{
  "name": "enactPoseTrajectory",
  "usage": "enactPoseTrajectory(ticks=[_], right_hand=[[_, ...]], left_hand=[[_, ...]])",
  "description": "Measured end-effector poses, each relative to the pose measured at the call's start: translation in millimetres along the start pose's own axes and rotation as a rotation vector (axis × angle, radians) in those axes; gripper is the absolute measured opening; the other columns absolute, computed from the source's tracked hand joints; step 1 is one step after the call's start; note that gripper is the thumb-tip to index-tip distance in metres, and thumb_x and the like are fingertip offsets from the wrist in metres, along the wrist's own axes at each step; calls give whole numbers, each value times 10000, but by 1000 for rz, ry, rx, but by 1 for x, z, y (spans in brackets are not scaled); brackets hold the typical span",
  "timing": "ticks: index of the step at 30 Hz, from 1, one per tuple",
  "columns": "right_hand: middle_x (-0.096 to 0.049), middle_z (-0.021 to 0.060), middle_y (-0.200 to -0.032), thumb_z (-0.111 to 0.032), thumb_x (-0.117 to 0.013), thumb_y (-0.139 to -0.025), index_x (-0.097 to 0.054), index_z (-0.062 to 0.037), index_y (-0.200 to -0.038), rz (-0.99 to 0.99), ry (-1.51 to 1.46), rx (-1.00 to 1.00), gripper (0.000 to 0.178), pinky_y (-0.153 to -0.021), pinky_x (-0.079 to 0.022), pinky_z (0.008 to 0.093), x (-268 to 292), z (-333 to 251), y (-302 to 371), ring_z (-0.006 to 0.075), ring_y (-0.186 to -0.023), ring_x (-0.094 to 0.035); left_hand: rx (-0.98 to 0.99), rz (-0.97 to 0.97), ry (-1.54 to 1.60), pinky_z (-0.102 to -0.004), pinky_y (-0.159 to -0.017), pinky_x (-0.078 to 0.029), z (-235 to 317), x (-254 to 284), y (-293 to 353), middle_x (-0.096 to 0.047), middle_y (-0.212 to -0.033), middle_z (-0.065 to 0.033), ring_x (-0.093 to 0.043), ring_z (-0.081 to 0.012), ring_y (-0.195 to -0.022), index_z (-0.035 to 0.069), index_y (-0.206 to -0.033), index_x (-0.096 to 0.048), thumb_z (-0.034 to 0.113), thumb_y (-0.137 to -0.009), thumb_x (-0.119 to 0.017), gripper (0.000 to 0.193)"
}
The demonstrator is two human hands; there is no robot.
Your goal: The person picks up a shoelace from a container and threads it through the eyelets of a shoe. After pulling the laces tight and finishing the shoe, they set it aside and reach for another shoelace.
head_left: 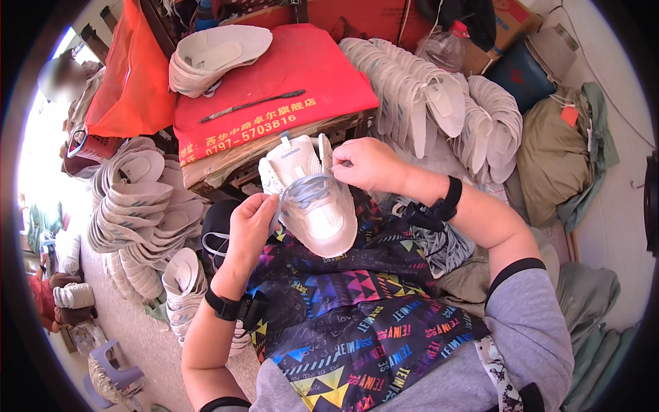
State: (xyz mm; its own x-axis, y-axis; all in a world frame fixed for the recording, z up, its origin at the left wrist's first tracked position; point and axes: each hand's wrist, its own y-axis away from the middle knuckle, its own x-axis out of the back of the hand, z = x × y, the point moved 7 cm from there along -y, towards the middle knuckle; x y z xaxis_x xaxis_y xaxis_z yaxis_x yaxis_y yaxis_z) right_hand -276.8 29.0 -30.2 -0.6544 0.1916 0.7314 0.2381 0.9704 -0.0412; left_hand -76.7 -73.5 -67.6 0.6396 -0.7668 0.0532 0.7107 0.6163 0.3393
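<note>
white shoe (321, 218): located between left hand (252, 223) and right hand (371, 165), above the patterned apron (343, 309) and just in front of the desk (213, 170); toe toward the apron, tongue toward the desk, upper face visible; cannot tell about contact with the apron below. lace (305, 192): blue-grey, run in several rows across the tongue, with one length drawn out to the left side. left hand: narrow, with thumb and forefinger pinched on the lace, beside the left edge of the shoe. right hand: narrow, with fingers curled together at the right edge of the shoe opening; contents of the curl hidden, cannot tell. wristbands (223, 305): black, one per wrist. on the desk: red cover (295, 62), carrying a nested stack of pale shoe parts (220, 58) at the far left and a thin dark tool (250, 106) laid slantwise nearer the front. left of the desk: orange-red bag (130, 75), with large piles of shoe parts (137, 185) below. right of the desk: long rows of shoe parts (412, 89), near a clear bottle (443, 51) with red cap. beneath the right forearm: loose bundle of pale cords (446, 248). farther right: heaped olive cloth (556, 151).
</note>
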Motion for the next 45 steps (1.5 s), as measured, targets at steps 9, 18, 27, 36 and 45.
enactPoseTrajectory(ticks=[9, 18, 27, 36, 45], right_hand=[[-593, 89, -777, -173, -621, -748, -607, -63, -731, 16, 610, 396, 112, -696, -490, 404, -10, -41, -6, 277, -753, -619], [-592, 73, -917, -110, -608, -753, -625, -66, -820, -200, 819, 466, 82, -786, -447, 370, -6, -59, -9, 244, -977, -575], [-548, 107, -1042, -95, -682, -757, -584, -48, -1000, -392, 377, 511, 266, -822, -495, 427, 3, -36, -25, 298, -970, -597], [-576, 98, -974, -200, -673, -811, -633, -57, -957, -395, 308, 418, 208, -793, -491, 431, 7, -24, -27, 302, -932, -613], [-477, 104, -789, -266, -663, -808, -556, -31, -731, -91, -78, 262, 269, -643, -446, 384, -17, -5, -34, 263, -719, -541]], left_hand=[[-139, 111, -119, -242, -516, -366, 3, 6, -11, -539, -621, 4, -475, -95, -538, 24, -776, -613, 162, -930, -604, 207], [-668, 143, -1014, -439, -636, -476, 63, -12, 10, -568, -786, -148, -589, -352, -715, 27, -804, -585, 117, -850, -644, 117], [-650, -310, -957, -379, -774, -484, 100, -16, -5, -484, -1026, -113, -572, -300, -902, 29, -1002, -595, -50, -719, -685, 308], [-505, -446, -1060, -408, -749, -490, 96, -21, -27, -502, -978, -109, -598, -320, -846, 55, -862, -631, 154, -793, -721, 150], [-723, -120, -793, -404, -793, -511, 57, -1, -27, -542, -956, -161, -584, -319, -859, -12, -750, -647, 187, -783, -665, 203]])
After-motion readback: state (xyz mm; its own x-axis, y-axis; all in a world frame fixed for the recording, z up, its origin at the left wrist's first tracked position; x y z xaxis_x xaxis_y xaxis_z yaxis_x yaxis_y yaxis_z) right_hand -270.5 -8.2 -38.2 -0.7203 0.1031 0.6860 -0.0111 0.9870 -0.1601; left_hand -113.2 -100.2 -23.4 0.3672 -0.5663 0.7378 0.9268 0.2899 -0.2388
